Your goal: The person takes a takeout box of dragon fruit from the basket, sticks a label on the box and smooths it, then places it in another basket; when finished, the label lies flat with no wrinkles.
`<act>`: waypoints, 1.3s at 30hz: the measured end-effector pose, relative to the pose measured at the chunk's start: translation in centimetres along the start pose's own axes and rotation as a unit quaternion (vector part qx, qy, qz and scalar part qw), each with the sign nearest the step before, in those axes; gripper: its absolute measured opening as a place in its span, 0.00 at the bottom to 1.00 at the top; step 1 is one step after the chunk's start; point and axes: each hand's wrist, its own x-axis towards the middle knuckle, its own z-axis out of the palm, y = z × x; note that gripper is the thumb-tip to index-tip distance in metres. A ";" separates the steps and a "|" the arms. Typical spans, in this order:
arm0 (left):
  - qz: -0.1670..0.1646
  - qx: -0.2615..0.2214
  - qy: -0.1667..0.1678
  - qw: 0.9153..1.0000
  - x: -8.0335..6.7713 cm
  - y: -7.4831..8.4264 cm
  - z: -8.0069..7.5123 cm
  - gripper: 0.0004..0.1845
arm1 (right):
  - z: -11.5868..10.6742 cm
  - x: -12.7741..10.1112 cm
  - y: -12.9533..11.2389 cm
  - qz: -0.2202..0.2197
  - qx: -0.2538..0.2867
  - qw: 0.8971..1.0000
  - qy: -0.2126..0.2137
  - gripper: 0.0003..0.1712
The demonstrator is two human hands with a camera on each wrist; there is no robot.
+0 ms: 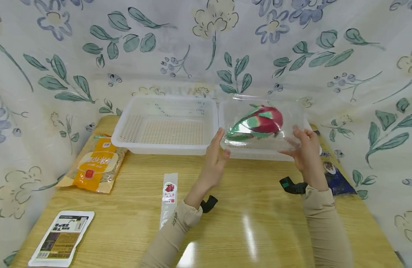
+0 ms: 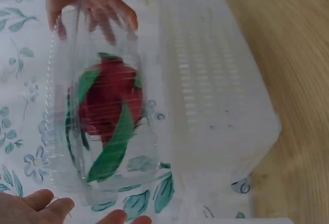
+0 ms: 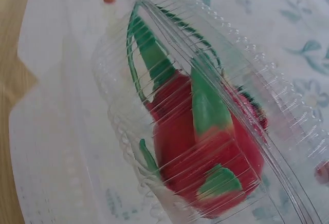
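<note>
A clear plastic clamshell box (image 1: 293,117) (image 2: 133,162) (image 3: 288,111) holds a red dragon fruit (image 1: 261,121) (image 2: 108,106) (image 3: 205,142) with green scales. Both hands hold the box in the air above the right-hand white basket (image 1: 259,155) (image 2: 216,90). My left hand (image 1: 216,150) (image 2: 46,208) grips its left end, thumb below and fingers up the side. At the opposite end, my right hand (image 1: 303,147) (image 2: 87,3) has its fingers spread over the wall. The box lid looks closed.
A second white perforated basket (image 1: 159,148) stands to the left on the wooden table (image 1: 259,223). An orange packet (image 1: 93,163), a white flat pack (image 1: 60,238), a slim strip packet (image 1: 168,197) and a dark blue packet (image 1: 338,180) lie around. Floral cloth surrounds the table.
</note>
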 end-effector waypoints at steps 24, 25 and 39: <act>0.034 0.001 0.004 0.999 -6.5 0.4 -7.8 0.49 | 3.9 -10.2 5.9 -0.108 -0.076 0.977 -0.166 0.38; 0.027 0.009 0.002 1.000 -7.1 0.3 -7.8 0.48 | 3.8 -10.6 6.3 -0.110 -0.102 0.974 -0.168 0.38; -0.049 0.043 -0.034 0.997 -12.8 -2.3 -7.4 0.50 | 3.0 -13.5 10.8 -0.005 -0.195 0.971 -0.141 0.44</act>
